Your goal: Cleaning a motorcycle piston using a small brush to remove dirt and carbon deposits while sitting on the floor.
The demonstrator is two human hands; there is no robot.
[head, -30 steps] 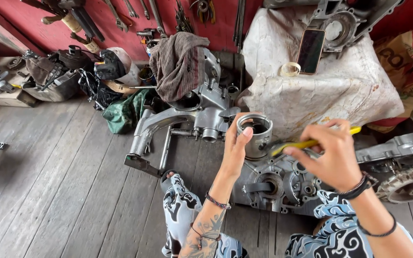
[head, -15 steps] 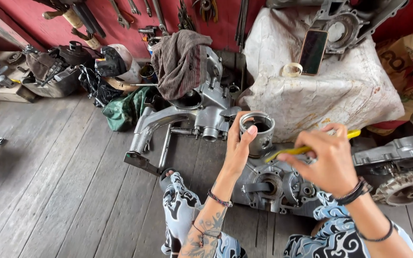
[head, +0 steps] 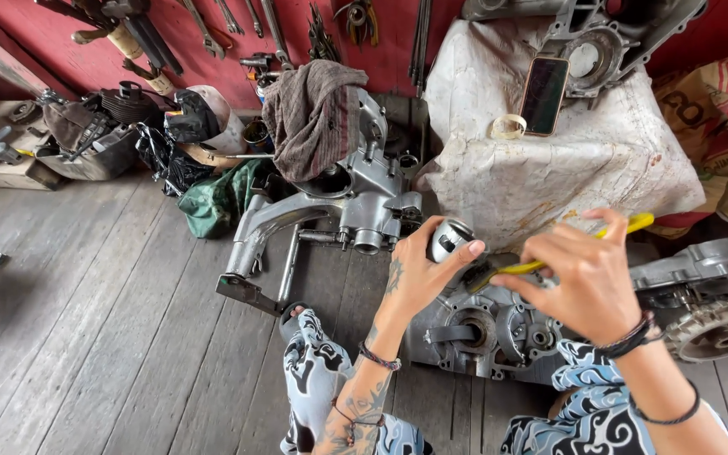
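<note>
Brown rag [head: 313,118] draped over grey engine casing [head: 355,198] at left; centre, left hand [head: 419,274] gripping metal piston [head: 451,238] above second casing [head: 473,333] on plank floor [head: 86,320]; right hand [head: 579,274] closed around yellow-handled pliers [head: 541,263] touching piston.

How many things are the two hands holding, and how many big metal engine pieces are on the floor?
Shiny metal piston in the left hand: 1
Yellow-handled tool in the right hand: 1
Engine casings on the floor: 2, one by the knees and one under the rag
Total: 4
</note>
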